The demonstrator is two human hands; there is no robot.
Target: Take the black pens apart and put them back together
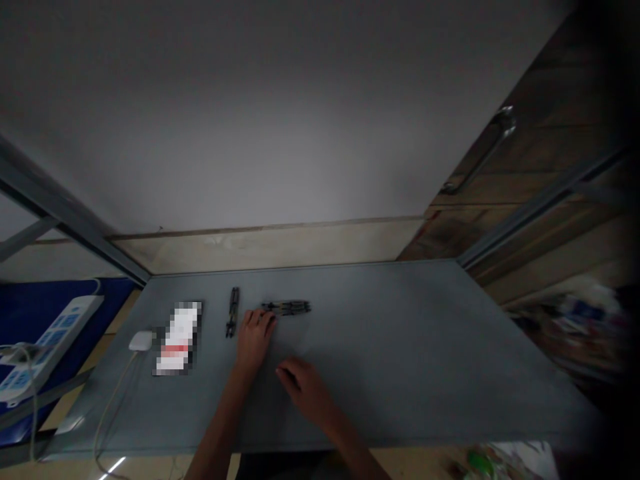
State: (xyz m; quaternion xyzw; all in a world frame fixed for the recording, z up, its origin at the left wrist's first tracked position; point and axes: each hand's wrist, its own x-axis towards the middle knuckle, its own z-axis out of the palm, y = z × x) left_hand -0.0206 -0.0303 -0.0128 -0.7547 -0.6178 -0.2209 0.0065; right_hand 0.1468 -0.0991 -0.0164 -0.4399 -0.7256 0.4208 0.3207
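My left hand [255, 339] is at the dark slim pieces [295, 308] near the counter's [425, 353] back edge.
Its fingers are bent, their grip I cannot tell; my right hand [306, 385], nearer the front edge, curls narrow, its inside hidden.

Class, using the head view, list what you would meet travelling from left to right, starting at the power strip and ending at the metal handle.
Power strip → white block with cable → phone → dark slender items lying front to back → left hand → right hand → metal handle
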